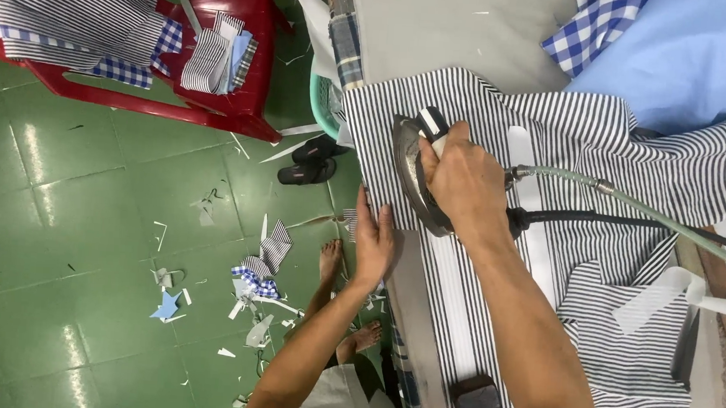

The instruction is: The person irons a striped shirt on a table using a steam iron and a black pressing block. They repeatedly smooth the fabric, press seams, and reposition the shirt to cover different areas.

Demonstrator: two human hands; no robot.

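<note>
Step in hand: a striped shirt is being pressed; by the look of it, the front strip of the shirt is being ironed flat.
Iron: it is being held down on the shirt, at the shirt's left edge.
Right hand: it is being kept clamped around the iron's handle.
Left hand: it is being laid flat, fingers together, on the shirt's edge just below the iron, gripping nothing.
Shirt's place: it is being spread over the grey worktop.
Next move, as judged: a slow, even push along the strip is being called for, with the cloth kept taut ahead of the iron.
Hose and cord: both are being cut off at the frame's right edge.
Hidden: the iron's sole and the cloth under it cannot be made out; a dark block below the iron is being cut off by the frame.
</note>
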